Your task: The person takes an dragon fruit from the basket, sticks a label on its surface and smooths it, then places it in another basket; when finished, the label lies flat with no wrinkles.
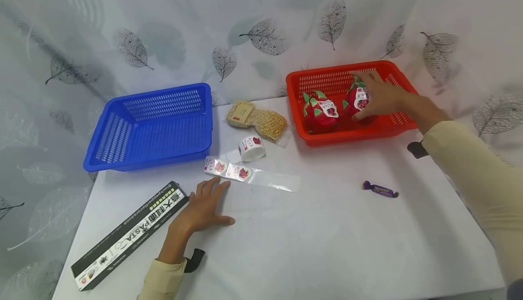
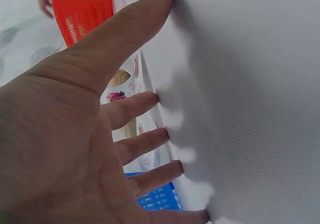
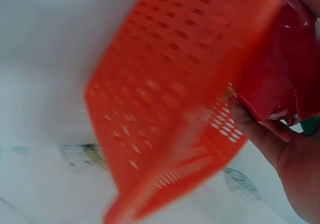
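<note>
Inside the red basket (image 1: 300,130), my right hand (image 1: 382,95) grips a dragon fruit (image 1: 354,98) that bears a white label. The right wrist view shows my fingers around this red fruit (image 3: 280,64), close to the basket wall. A second labelled dragon fruit (image 1: 316,116) sits in the basket's left part. My left hand (image 1: 204,209) rests on the white table with fingers spread and holds nothing. Its fingertips are near a strip of stickers (image 1: 265,178) printed with red fruit, and a black pasta box (image 1: 130,236) lies beside it.
A blue basket (image 1: 167,134) stands at the back left. Between the baskets lie a bag of yellow grains (image 1: 269,124) and a sticker roll (image 1: 251,148). One purple-wrapped candy (image 1: 381,190) is on the right of the table. Leaf-patterned cloth hangs behind.
</note>
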`<state>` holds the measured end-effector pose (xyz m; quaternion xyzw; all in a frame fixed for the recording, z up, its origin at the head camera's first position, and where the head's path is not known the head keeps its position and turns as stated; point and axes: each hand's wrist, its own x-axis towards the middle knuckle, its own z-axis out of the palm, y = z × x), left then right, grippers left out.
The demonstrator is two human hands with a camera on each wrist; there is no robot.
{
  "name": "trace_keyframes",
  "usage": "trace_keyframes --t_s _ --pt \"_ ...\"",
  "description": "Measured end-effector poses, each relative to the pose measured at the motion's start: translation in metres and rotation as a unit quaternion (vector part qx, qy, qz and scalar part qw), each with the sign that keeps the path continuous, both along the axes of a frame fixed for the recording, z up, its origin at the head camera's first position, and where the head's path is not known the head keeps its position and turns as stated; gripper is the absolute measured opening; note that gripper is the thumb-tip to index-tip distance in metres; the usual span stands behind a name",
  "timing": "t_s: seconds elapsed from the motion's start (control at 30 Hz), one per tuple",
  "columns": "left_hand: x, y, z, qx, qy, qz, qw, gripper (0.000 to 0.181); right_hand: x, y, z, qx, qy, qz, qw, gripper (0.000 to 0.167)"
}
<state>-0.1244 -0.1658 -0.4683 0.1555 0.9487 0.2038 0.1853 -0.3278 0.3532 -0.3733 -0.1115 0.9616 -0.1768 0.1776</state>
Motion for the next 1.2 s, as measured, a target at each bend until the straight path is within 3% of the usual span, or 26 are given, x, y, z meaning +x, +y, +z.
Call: trace_keyframes --t_s 0.2,0.5,0.77,0.97,1.2 --pt "-0.005 0.001 0.000 -0.013 -0.011 0.001 0.9999 0.103 -0.001 0.004 -0.022 0.011 -0.016 0.002 0.9998 0.140" --pt "-0.003 0.003 -0.001 -0.015 -0.017 0.003 0.9997 0.105 0.000 0.018 -0.043 0.016 -0.013 0.000 0.9998 0.144" --pt "-0.003 0.002 -0.001 -0.017 -0.018 0.010 0.9996 0.104 -0.004 0.021 -0.042 -0.032 -0.020 0.009 0.9992 0.137" --pt "-0.003 -0.001 -0.001 -0.015 -0.018 0.014 0.9996 0.104 -0.006 0.018 -0.039 -0.013 -0.015 -0.013 0.9997 0.127" --pt "-0.004 -0.001 -0.003 -0.012 -0.017 0.013 0.9997 0.105 -0.005 0.017 -0.034 -0.022 -0.036 -0.040 0.9983 0.128"
